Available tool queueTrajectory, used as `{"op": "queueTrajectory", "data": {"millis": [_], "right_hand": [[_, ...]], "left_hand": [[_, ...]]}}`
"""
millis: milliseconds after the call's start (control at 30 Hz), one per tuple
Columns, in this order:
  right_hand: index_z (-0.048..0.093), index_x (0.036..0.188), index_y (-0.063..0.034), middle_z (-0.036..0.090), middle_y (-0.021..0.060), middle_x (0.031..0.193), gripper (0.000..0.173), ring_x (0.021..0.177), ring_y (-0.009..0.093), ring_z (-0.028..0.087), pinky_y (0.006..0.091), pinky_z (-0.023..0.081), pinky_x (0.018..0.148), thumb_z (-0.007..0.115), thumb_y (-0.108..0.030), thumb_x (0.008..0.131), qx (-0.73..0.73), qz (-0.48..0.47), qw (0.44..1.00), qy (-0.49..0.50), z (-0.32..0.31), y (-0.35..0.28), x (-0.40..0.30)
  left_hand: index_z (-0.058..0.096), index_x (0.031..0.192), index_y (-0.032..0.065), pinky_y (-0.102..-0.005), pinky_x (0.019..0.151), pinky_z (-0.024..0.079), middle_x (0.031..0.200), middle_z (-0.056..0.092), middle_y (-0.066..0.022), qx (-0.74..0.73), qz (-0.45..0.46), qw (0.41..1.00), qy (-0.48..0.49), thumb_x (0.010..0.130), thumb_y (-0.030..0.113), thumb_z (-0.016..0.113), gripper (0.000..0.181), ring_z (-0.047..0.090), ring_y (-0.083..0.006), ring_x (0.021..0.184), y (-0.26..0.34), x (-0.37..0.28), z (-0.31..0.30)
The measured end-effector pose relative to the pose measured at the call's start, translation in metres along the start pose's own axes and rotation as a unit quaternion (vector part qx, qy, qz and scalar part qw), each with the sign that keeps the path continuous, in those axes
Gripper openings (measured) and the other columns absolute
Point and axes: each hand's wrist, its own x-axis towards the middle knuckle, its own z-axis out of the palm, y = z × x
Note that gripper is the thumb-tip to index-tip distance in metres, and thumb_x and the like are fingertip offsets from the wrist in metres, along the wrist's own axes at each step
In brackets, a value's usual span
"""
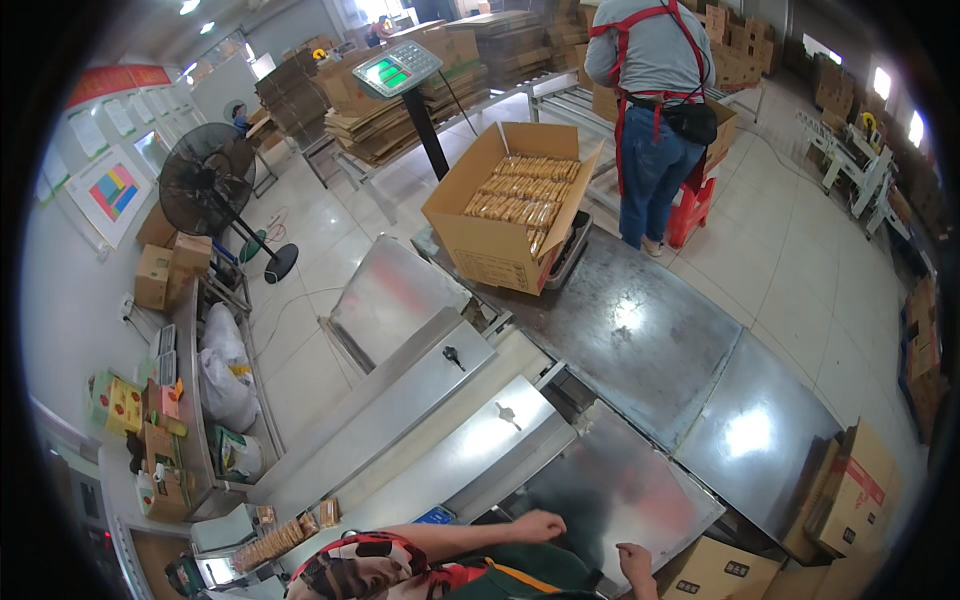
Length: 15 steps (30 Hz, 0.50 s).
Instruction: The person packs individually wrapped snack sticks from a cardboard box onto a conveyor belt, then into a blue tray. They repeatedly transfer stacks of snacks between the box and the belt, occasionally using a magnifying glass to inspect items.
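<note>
My left hand [538, 526] is loosely curled above the near edge of a shiny metal tabletop [622, 487], with nothing seen in it. To its right, my right hand [636, 562] is also curled, beside the same tabletop and near a cardboard box [720, 574]. Beyond the hands, an open cardboard carton [487, 259] holds rows of wrapped, brown snack-like packs [525, 187]. It stands tilted in view on a scale base, with the lit scale display [397, 69] behind it. More wrapped packs [270, 544] lie in a row at lower left, near my left arm.
A conveyor belt [480, 382] runs between metal covers [442, 360]. Metal tables [630, 322] extend beyond it to the right, with flattened or folded cartons [855, 487] at their end. A co-worker [656, 112] stands beyond the carton. A black pedestal fan [206, 176] stands at left.
</note>
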Motion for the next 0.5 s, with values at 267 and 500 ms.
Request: {"op": "queueTrajectory", "data": {"millis": [267,500], "right_hand": [[0.066,0.112,-0.0025,0.068,0.0205,0.099,0.04,0.091,0.032,0.066,0.0409,0.051,0.082,0.061,-0.027,0.082,-0.035,0.167,0.962,-0.211,0.091,0.104,-0.066],[0.073,0.095,-0.0095,0.069,0.0163,0.088,0.025,0.082,0.031,0.067,0.0388,0.053,0.075,0.055,-0.02,0.081,-0.157,-0.021,0.957,-0.245,0.157,0.026,-0.065]], "left_hand": [[0.066,0.105,0.0068,-0.0346,0.079,0.051,0.09,0.07,-0.0095,-0.083,-0.005,0.994,0.067,0.086,0.02,0.054,0.026,0.067,-0.0261,0.086,-0.017,0.014,0.009],[0.068,0.104,0.0089,-0.0399,0.086,0.05,0.101,0.068,-0.0134,0.058,-0.046,0.996,-0.051,0.086,0.025,0.052,0.029,0.064,-0.031,0.097,-0.123,-0.084,0.059]]}}
